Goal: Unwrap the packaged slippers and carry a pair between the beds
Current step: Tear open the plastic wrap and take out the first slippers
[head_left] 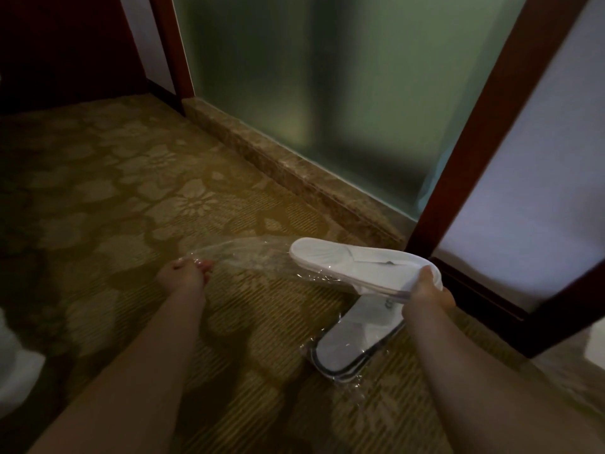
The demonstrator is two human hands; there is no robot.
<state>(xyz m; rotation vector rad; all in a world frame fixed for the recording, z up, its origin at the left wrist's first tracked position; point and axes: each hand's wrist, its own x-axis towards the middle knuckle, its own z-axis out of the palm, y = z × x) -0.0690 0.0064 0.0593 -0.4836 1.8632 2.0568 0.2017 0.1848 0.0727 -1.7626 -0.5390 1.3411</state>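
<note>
My right hand (425, 294) grips the heel end of a white slipper pair (353, 265), held level above the carpet with the toes pointing left. A clear plastic wrapper (242, 253) stretches from the slippers' toe end to my left hand (185, 273), which pinches its far end; the wrapper is mostly off the slippers. Below my right hand, a second white slipper pair (357, 342) lies on the carpet, still inside its clear plastic.
The floor is patterned yellow-brown carpet (131, 191). A marble sill (294, 172) runs under a frosted glass panel (327, 77). A dark red wooden frame (484, 126) with a white panel stands at right. Something white (16, 362) sits at the left edge.
</note>
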